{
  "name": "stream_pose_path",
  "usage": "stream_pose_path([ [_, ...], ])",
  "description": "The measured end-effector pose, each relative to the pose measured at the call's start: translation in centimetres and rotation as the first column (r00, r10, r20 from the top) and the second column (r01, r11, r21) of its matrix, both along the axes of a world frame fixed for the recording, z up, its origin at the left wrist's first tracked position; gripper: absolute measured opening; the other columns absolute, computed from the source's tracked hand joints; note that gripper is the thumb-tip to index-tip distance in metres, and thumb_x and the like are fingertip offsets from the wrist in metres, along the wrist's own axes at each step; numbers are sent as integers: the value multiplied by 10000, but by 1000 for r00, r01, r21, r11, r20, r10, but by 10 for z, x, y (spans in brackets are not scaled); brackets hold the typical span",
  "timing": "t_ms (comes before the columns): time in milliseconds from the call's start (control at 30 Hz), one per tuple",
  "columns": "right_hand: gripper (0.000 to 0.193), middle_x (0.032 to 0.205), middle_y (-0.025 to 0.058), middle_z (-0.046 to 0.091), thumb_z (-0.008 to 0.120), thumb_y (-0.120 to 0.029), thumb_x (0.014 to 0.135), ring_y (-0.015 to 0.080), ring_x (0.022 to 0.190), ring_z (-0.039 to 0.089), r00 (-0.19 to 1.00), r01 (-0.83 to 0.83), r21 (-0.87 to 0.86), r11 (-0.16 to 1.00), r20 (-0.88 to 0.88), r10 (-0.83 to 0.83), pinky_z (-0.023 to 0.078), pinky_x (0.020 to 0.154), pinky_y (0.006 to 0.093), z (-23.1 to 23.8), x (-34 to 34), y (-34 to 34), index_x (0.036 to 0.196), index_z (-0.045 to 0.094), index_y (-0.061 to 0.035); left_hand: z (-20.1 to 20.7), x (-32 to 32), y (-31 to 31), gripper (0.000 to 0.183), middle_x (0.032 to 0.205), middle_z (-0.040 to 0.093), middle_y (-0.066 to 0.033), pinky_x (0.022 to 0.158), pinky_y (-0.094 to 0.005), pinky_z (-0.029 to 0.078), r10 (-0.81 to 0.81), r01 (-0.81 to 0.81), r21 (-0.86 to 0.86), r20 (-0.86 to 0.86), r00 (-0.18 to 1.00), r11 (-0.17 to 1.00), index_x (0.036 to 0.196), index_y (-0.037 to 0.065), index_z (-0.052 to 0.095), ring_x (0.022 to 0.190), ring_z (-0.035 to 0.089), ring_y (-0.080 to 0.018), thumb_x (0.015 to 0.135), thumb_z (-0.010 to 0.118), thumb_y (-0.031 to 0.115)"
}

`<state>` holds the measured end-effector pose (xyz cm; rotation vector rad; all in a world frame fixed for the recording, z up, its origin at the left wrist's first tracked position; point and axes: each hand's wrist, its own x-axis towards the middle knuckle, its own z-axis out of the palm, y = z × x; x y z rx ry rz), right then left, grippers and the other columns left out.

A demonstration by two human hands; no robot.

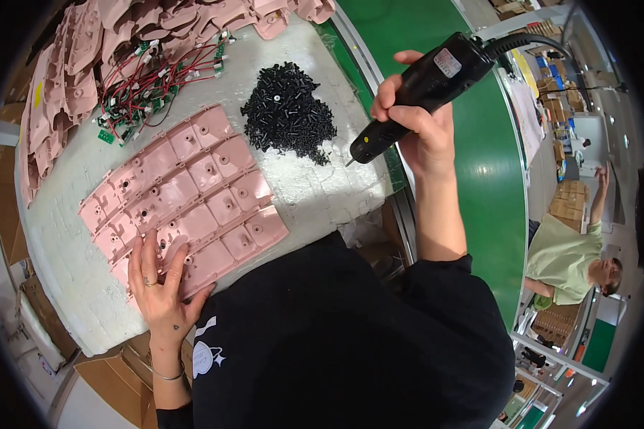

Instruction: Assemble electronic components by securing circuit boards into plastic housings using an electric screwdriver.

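My right hand (429,136) is closed round a black electric screwdriver (433,82), whose thin bit points down and left over the white work surface. Left of the bit lies a heap of small black screws (286,107). Several pink plastic shell parts (193,193) sit side by side in a row, inner faces up, with posts and holes showing. My left hand (163,289) rests on the near left end of these parts, fingers spread and stretched out. Dark spots, apparently screws, show in some of the posts.
Small green circuit boards with red and black wires (150,89) lie beyond the pink parts. More pink shells (64,93) are piled at the far left. A green belt (483,214) with a metal rail runs along the right. Another person in a light green shirt (565,257) is farther right.
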<state>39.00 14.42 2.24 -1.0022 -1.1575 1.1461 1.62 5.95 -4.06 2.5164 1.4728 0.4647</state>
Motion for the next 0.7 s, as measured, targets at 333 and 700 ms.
stream_pose_path([
  [333,245,632,67,480,578,-17,796,148,470,463,923,344,198,918,-250,-292,416,479,296,-7,-22,-5,1019,484,14,27,3,6,703,1393,442,-188,1042,-510,332,50,-51,-121,-13,999,991,1201,64,608,1290,361,-431,601,827,358],
  [700,274,660,63,481,569,-46,803,139,488,452,920,339,266,902,-296,-259,420,503,307,-4,-10,-12,1053,464,0,67,80,94,356,1135,601,-142,934,-437,431,-368,370,41,246,897,928,1018,31,657,1118,514,-358,701,765,152],
])
